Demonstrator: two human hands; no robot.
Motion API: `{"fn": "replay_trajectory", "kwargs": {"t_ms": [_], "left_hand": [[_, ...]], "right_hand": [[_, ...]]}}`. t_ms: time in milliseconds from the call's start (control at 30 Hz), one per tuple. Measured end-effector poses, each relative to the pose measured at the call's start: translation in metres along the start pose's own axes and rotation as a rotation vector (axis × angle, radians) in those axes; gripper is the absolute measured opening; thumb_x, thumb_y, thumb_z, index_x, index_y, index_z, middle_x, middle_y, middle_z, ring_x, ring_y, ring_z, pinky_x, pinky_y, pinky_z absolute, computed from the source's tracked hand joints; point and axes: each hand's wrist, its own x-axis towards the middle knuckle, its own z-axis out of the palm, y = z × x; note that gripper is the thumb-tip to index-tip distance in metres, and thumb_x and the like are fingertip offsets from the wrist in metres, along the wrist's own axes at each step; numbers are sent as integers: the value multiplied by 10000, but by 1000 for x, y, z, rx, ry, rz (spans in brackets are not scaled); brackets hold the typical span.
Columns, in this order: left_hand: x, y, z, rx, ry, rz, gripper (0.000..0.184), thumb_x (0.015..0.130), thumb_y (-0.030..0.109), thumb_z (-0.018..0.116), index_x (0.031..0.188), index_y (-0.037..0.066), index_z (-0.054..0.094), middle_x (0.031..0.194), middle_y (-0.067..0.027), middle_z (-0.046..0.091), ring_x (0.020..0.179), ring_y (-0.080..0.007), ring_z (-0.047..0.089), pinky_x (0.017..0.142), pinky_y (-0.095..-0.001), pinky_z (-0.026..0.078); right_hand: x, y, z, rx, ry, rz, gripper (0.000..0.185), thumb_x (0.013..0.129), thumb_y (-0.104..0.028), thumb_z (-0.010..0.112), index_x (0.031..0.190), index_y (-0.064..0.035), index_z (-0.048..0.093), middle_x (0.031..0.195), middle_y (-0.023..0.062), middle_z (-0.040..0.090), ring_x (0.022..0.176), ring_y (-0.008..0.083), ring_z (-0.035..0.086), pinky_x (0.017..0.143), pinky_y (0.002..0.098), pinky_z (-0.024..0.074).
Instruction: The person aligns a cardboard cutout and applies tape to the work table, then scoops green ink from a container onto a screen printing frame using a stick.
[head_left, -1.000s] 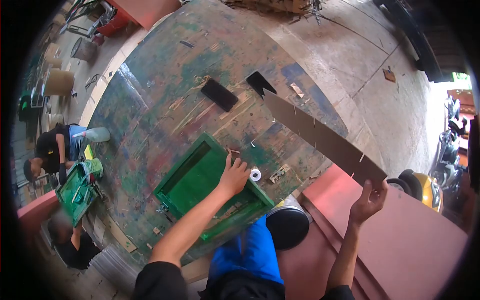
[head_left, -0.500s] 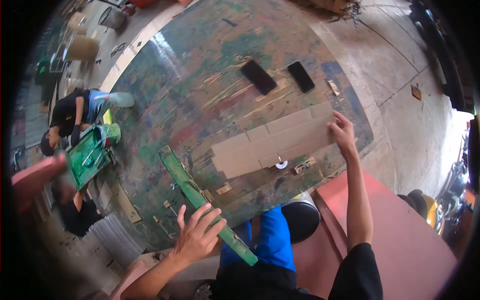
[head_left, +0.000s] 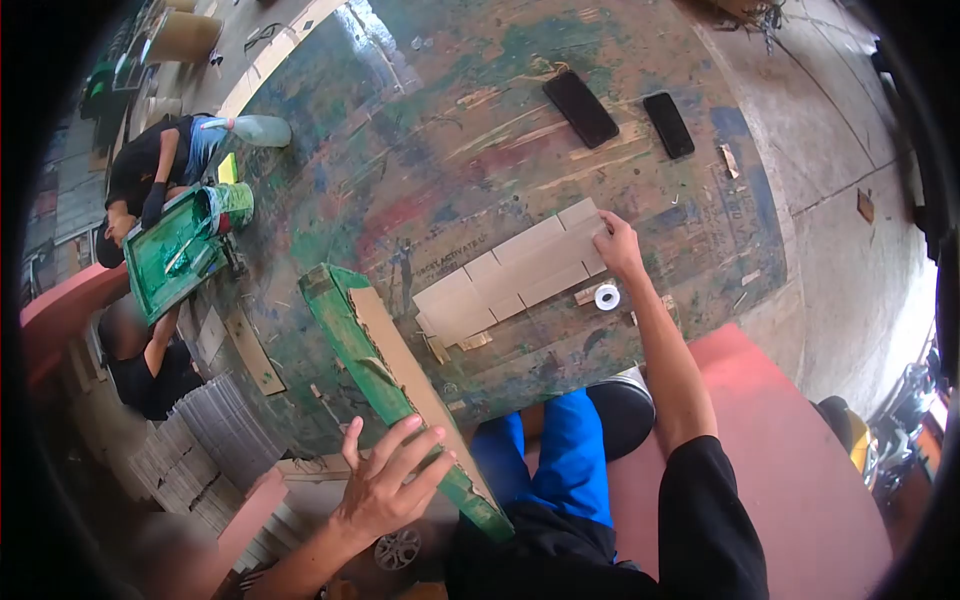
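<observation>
My left hand [head_left: 390, 485] lies across the lower part of a long green-painted piece [head_left: 350, 335], its fingers apart and pressed against it. A brown cardboard strip runs along that piece, which slants from the table over my lap. My thumb is not clearly visible. My right hand [head_left: 618, 247] pinches the far right end of a creased, slotted cardboard sheet [head_left: 515, 270] on the table. Beside this sheet, near my right forearm, stands a white tape roll [head_left: 607, 296].
Two dark phones [head_left: 581, 108] lie farther back on the paint-stained table [head_left: 440, 130]. At the left, a person [head_left: 160, 160] is by a green tray [head_left: 165, 250] and a paint bucket [head_left: 232, 205]. Another person [head_left: 150, 370] is below, near stacked grey sheets [head_left: 225, 425]. A pink panel [head_left: 770, 470] is at my right.
The green piece has tilted, bringing its cardboard side into view. My right hand and the cardboard sheet have shifted left in view, while the phones appear farther right and higher.
</observation>
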Motion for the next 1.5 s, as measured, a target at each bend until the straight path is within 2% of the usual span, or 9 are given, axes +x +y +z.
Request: {"fn": "replay_trajectory", "kwargs": {"t_ms": [100, 200, 400, 600, 733, 833, 933, 1300, 1500], "left_hand": [[-1, -1, -1, -6, 4, 0, 293, 777, 146, 742, 1058, 230, 747, 1312, 6, 617, 1355, -245, 459, 1188, -619, 122], [-1, 1, -1, -23, -1, -33, 251, 818, 175, 746, 1060, 243, 740, 1310, 33, 625, 1345, -214, 481, 1192, -616, 113], [1, 3, -1, -22, 4, -46, 236, 834, 175, 746, 1058, 248, 735, 1309, 40, 625, 1336, -201, 493, 1188, -611, 138], [2, 5, -3, -14, 2, -50, 247, 819, 162, 748, 1052, 241, 731, 1301, 29, 624, 1331, -213, 493, 1182, -607, 158], [1, 5, -1, -12, 1, -52, 252, 810, 158, 749, 1049, 236, 731, 1293, 23, 625, 1332, -222, 491, 1180, -608, 164], [0, 3, 0, -31, 22, -17, 336, 728, 70, 689, 1036, 190, 750, 1297, -22, 617, 1350, -275, 461, 1185, -623, 144], [1, 6, -3, -23, 1, -59, 247, 807, 152, 747, 1041, 230, 734, 1298, 17, 625, 1334, -229, 490, 1179, -608, 166], [1, 6, -1, -26, 6, -58, 248, 811, 143, 736, 1047, 217, 736, 1303, 15, 622, 1339, -234, 491, 1178, -607, 165], [1, 8, -2, -38, 9, -69, 240, 815, 141, 735, 1044, 212, 737, 1300, 17, 626, 1334, -230, 498, 1181, -601, 162]], "right_hand": [[-7, 6, 2, -157, 85, -124, 487, 766, -55, 691, 1250, -16, 658, 1105, 238, 686, 1073, 392, 660, 959, 435, 519], [-11, 7, -2, -356, 96, -81, 494, 763, -94, 739, 1249, -49, 669, 1077, 207, 651, 1055, 401, 635, 934, 458, 514], [-18, -4, -7, -414, 96, -108, 494, 761, -103, 774, 1238, -90, 646, 1095, 180, 627, 1058, 395, 623, 906, 473, 517], [-20, -1, -8, -465, 123, -178, 475, 761, -113, 783, 1195, -90, 592, 1009, 159, 634, 958, 387, 641, 815, 487, 520], [-21, -4, -8, -505, 106, -148, 479, 769, -126, 791, 1204, -102, 591, 1062, 158, 639, 1015, 384, 640, 854, 483, 530], [-24, -9, -10, -567, 68, -99, 492, 776, -137, 794, 1219, -112, 580, 1127, 154, 637, 1070, 382, 637, 894, 480, 539], [-24, -5, -11, -596, 41, -87, 506, 784, -152, 796, 1236, -112, 572, 1150, 162, 636, 1063, 398, 640, 890, 491, 539], [-28, -7, -10, -598, 46, -74, 541, 782, -166, 782, 1266, -116, 546, 1133, 180, 626, 1043, 417, 642, 879, 500, 543], [-37, -30, -1, -738, 121, -24, 630, 771, -225, 772, 1336, -132, 507, 1222, 165, 569, 1137, 381, 585, 910, 508, 510]]}}
